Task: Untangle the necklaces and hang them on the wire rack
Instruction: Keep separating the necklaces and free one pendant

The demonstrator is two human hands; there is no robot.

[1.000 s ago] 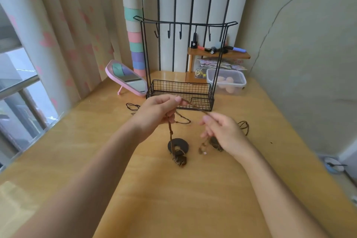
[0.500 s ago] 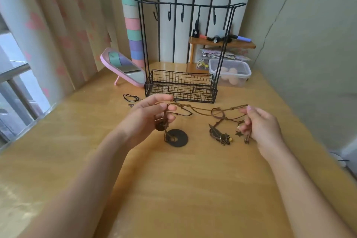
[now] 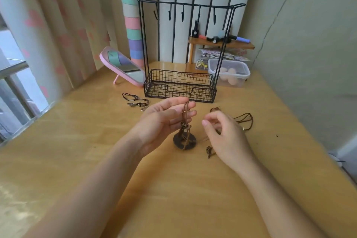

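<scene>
A dark-corded necklace (image 3: pixel 135 100) lies on the bench (image 3: pixel 173 189) left of centre, its charms too small to read. At centre, in front of the wire rack (image 3: pixel 180 85), the left hand (image 3: pixel 164 121) pinches the cords of a disc-pendant necklace (image 3: pixel 185 142). The right hand (image 3: pixel 225 137) has its fingers curled, perhaps on a thin cord; I cannot tell. It hides part of a brown cord necklace (image 3: pixel 243 120). In the upper right, a clear tub (image 3: pixel 242 81) holds pale rounded lumps.

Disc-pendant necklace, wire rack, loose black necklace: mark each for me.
disc-pendant necklace (image 3: pixel 176 141): head view, left side of the pendant's ring.
wire rack (image 3: pixel 173 93): head view, front mesh of its basket.
black necklace (image 3: pixel 135 103): head view, its metal charms.
</scene>
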